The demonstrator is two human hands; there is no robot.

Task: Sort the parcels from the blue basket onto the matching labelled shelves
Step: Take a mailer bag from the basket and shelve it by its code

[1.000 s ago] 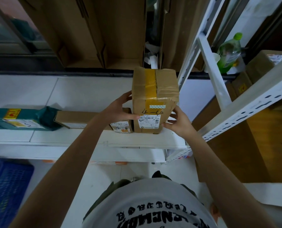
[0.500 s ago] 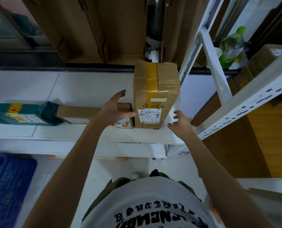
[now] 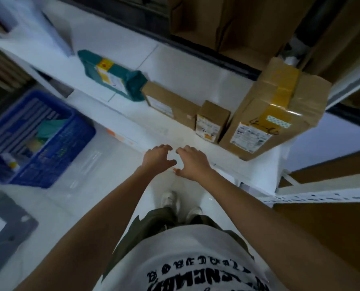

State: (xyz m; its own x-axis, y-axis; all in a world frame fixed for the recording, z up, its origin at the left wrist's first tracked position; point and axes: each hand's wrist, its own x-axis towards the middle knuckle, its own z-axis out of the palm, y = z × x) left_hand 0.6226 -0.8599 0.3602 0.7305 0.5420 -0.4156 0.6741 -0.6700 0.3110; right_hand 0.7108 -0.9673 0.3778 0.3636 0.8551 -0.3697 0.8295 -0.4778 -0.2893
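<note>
Head view: left hand (image 3: 157,158) and right hand (image 3: 192,162) hang side by side at the front edge of the white shelf (image 3: 175,66), fingers loosely curled, holding nothing. The tall taped cardboard parcel (image 3: 275,108) stands upright on the shelf, up and to the right of both hands, apart from them. Beside it stand a small cardboard box (image 3: 211,121), a flat brown carton (image 3: 166,101) and a teal plastic mailer (image 3: 112,75), each labelled. The blue basket (image 3: 55,162), ribbed plastic, sits on the floor at left, parcels inside.
</note>
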